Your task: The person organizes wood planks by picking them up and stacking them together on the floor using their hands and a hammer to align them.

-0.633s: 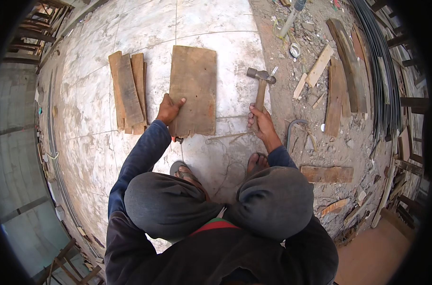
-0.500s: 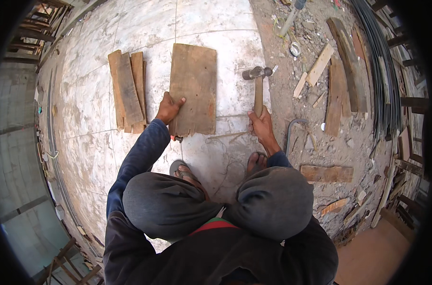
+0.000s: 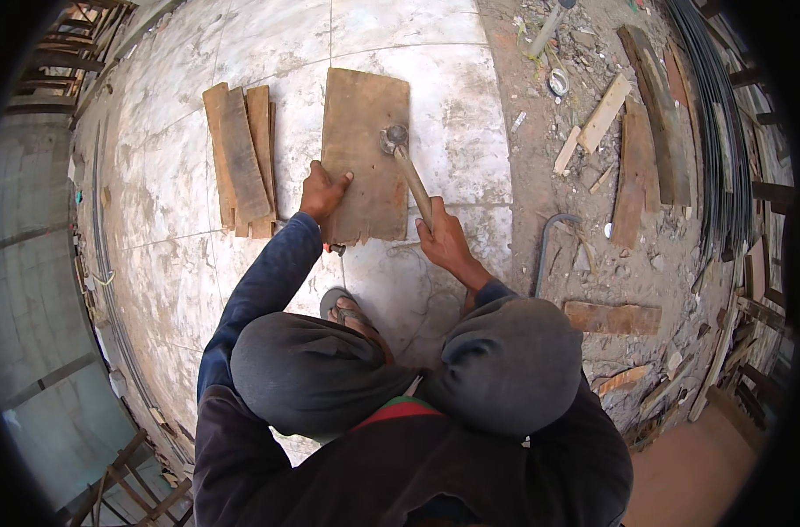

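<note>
Soft, bright light washes the pale tiled floor (image 3: 461, 105) before us, nearly white in places, while the dark jacket (image 3: 329, 483) sinks toward black; we see faint shadows, a fairly sharp centre and outer edges that bow into a black rim.

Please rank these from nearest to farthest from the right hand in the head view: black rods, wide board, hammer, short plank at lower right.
1. Hammer: gripped in the right hand.
2. Wide board: ahead and left.
3. Short plank: right, on the dirt.
4. Black rods: far right.
</note>
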Tool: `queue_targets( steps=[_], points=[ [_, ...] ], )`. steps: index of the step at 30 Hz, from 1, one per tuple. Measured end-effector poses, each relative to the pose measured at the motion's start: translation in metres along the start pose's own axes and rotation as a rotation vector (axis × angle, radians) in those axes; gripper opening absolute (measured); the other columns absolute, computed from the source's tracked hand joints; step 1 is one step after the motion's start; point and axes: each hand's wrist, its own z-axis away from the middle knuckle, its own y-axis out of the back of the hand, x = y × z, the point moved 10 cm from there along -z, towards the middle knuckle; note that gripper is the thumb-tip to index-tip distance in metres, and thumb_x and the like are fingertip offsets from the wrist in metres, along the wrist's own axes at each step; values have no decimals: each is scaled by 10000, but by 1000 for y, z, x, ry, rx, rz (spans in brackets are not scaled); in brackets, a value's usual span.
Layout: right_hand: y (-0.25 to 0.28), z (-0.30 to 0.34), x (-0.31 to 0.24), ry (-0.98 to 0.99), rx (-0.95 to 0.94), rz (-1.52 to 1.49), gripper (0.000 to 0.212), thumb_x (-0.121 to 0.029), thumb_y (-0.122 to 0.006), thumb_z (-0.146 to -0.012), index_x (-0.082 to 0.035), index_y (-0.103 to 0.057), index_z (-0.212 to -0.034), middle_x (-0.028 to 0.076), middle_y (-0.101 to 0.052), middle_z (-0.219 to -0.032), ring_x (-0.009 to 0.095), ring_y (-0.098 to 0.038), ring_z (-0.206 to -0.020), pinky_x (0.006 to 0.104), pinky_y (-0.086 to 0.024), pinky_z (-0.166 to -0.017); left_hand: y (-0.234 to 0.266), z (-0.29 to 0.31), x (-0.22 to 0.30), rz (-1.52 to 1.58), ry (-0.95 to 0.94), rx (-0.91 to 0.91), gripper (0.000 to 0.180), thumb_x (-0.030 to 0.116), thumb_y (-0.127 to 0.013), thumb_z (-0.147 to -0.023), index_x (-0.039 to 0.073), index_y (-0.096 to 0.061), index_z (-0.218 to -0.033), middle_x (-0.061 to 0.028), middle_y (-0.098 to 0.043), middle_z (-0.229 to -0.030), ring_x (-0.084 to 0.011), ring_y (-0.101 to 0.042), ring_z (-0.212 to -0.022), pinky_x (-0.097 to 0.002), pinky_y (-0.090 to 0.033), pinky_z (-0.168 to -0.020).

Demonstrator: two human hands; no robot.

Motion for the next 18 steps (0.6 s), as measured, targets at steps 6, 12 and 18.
queue_targets(
  steps=[6, 12, 18],
  points=[
    [9, -3, -13, -32, 12, -9, 293, -121, -610, -898, -12, -425, -1097, 272, -589, -723, 480, -604, -718, 540, -429, -617, 6, -2, -7, -121, 14, 18, 570, 338, -721, -887, -79, -436, -1151, -297, -649, -1094, -344, -681, -1006, -401, -533, -887],
    [75, 1, -69, 90, 183, -65, 335, -151, -637, -931, 4, -482, -1184, 157, -575, -694, 275, -606, -605, 385, -455, -574, 0, 2, 2, -59, 17, -12, 579, 353, -722, -873, -64, -408, -1124, -355, -630, -1094, -450, -643, -1050, -447, -498, -930],
    [128, 5, -109, 310, 573, -392, 258, -98, -656, -926, -2, -492, -1101, 67, -601, -796, 140, -560, -641, 303, -472, -612, 3, 0, -9, -84, -12, 8, 585, 360, -715, -875, -67, -402, -1123, -355, -634, -1071, -456, -649, -1023, -449, -504, -918]
  ],
)
